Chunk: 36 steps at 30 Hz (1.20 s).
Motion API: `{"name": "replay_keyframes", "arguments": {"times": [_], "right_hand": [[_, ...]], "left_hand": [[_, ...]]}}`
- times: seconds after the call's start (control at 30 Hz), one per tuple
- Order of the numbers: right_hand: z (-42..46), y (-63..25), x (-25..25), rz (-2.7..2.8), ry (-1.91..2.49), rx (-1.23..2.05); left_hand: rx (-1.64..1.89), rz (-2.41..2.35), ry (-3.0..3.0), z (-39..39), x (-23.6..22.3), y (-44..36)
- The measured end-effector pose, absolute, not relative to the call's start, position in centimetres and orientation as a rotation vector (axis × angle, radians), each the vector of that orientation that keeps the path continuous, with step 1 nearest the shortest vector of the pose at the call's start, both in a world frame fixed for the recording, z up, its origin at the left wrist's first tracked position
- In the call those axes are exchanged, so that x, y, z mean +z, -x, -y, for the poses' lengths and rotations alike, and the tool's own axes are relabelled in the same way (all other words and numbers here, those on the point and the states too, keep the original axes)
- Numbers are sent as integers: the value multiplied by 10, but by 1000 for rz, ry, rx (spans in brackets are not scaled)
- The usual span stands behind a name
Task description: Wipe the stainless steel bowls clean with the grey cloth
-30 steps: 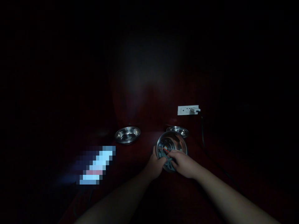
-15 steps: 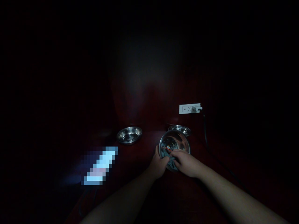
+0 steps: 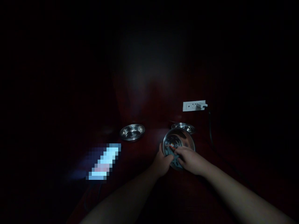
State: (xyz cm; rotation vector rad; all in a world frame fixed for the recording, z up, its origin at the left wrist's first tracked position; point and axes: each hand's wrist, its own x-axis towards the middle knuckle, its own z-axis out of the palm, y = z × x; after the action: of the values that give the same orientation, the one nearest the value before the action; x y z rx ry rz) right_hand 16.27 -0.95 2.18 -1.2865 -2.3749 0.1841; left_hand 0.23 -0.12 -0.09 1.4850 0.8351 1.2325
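Tilted toward me is a shiny steel bowl (image 3: pixel 187 140). My left hand (image 3: pixel 163 162) grips its lower left side, fingers outside and thumb over the rim. My right hand (image 3: pixel 191 159) reaches into the bowl with curled fingers, pressing a bluish-grey cloth (image 3: pixel 174 161) against the inner wall. Some of the cloth hangs over the near rim. Deeper in the bowl, beside my right fingertips, a small orange, black and white label (image 3: pixel 173 145) shows. The right fingertips are partly hidden, and the scene is very dark.
A shallow steel dish (image 3: pixel 132 133) stands to the left, and another steel dish (image 3: pixel 184 127) is behind the bowl. A bright pixelated screen (image 3: pixel 105 161) lies at the left. On the wall, a white socket panel (image 3: pixel 190 106) holds a plug, with a dark cable (image 3: pixel 210 130) nearby.
The whole view has shifted slightly, so everything appears a little farther right and higher. Both hands keep their hold, and the right hand with the cloth has barely moved within the bowl.
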Motion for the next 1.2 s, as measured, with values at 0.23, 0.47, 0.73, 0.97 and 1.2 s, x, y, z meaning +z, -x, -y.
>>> {"name": "replay_keyframes", "arguments": {"times": [0.23, 0.47, 0.73, 0.97, 1.2], "right_hand": [[7, -165, 20, 2374, 1278, 146], [8, -165, 19, 2367, 1284, 198], [7, -165, 18, 2360, 1275, 227], [8, -164, 17, 2350, 1291, 220], [8, -164, 19, 2355, 1271, 221]], "left_hand": [[1242, -821, -1473, -1, -3, -3], [1207, -854, -1449, 0, -2, -1], [1193, -827, -1439, -4, -8, -2], [1196, -812, -1424, -4, -8, -2], [1173, -853, -1432, -2, -5, -1]]}}
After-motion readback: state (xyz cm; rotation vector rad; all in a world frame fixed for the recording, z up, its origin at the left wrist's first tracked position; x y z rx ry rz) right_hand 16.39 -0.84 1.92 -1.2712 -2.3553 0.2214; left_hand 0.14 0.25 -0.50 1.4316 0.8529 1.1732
